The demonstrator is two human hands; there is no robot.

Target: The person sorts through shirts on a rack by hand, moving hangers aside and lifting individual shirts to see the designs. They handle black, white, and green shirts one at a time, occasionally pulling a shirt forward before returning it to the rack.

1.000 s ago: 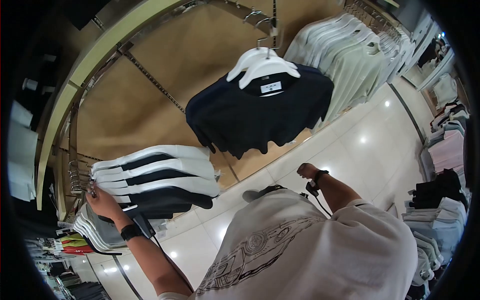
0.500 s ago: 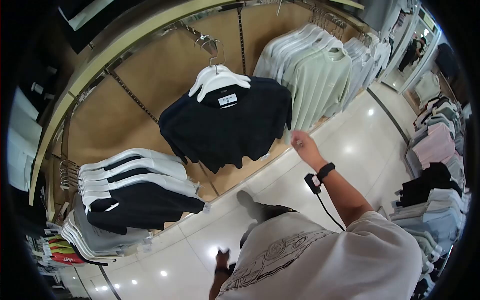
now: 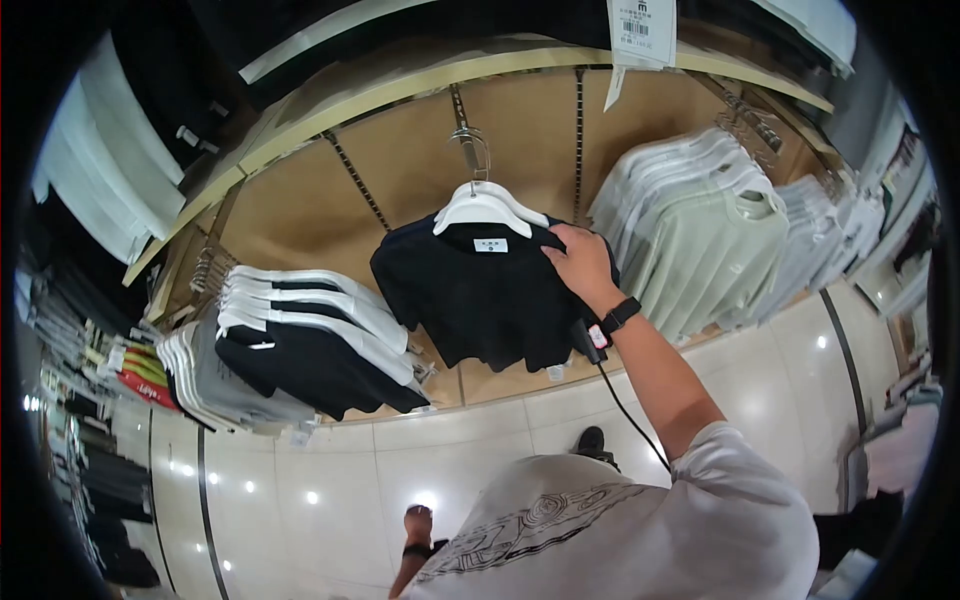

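A black T-shirt [image 3: 480, 310] hangs on a white hanger [image 3: 485, 210] in front of me, with a white label inside its neckline. Another hanger and a dark garment are right behind it. My right hand [image 3: 582, 262] is closed on the shirt's shoulder at the right, thumb lying across the front. A dark band [image 3: 621, 314] and a small cabled device [image 3: 591, 341] are at that wrist. Low down at my side hangs my left hand [image 3: 418, 524], away from the clothes; its fingers are too small and foreshortened to make out.
White-hangered black shirts [image 3: 310, 360] hang to the left. Pale green shirts [image 3: 715, 260] and white ones hang to the right. A wooden shelf edge [image 3: 400, 88] runs overhead, with a price tag [image 3: 642, 35] dangling. Glossy floor tiles [image 3: 340, 470] lie below.
My right hand has moved from beside the rack up onto the black T-shirt's shoulder and taken hold. The view has turned, and I stand closer to the rack. My left hand stays low.
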